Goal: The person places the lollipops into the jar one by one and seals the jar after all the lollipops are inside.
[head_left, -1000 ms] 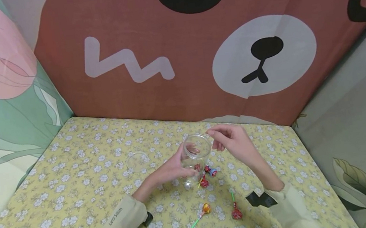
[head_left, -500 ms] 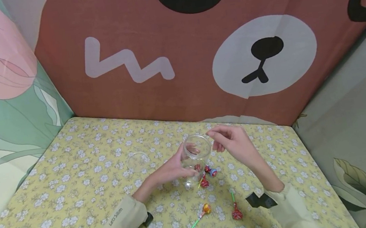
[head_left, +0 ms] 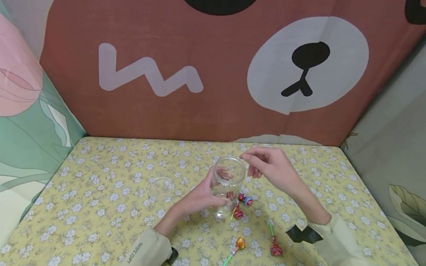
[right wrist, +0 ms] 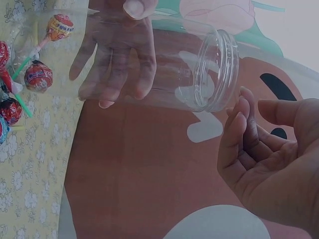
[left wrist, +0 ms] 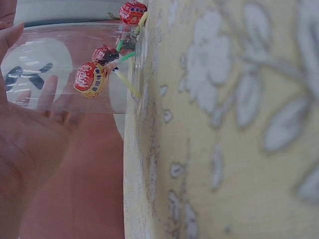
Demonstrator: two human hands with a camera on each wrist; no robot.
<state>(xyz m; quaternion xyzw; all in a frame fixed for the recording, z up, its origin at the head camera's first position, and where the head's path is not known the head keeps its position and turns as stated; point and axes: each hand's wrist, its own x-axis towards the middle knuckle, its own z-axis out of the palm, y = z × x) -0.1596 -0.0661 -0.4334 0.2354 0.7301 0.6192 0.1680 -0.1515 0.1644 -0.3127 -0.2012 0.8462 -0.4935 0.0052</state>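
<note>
The clear plastic jar [head_left: 227,185] stood upright near the middle of the tabletop [head_left: 100,216], in the same spot as a second before; almost nothing had shifted, so the work seemed paused, with the jar steadied and nothing new going in. It was see-through, with a threaded open mouth [right wrist: 215,69] and no lid on it. One lollipop in a red wrapper [left wrist: 90,78] showed through the wall near its bottom.

The left hand [head_left: 200,198] was wrapped round the jar's side, its fingers [right wrist: 117,64] visible through the plastic. The right hand [head_left: 270,166] hovered just right of the mouth, fingers curled with thumb and forefinger drawn together; whether they pinched anything I could not tell.

Red and blue wrapped lollipops [head_left: 241,204] lay at the jar's right foot. Nearer, an orange lollipop on a green stick [head_left: 237,247] and a red lollipop [head_left: 275,246] lay apart. A clear round lid [head_left: 161,187] rested left of the jar. A bear-face backdrop [head_left: 307,63] stood behind.
</note>
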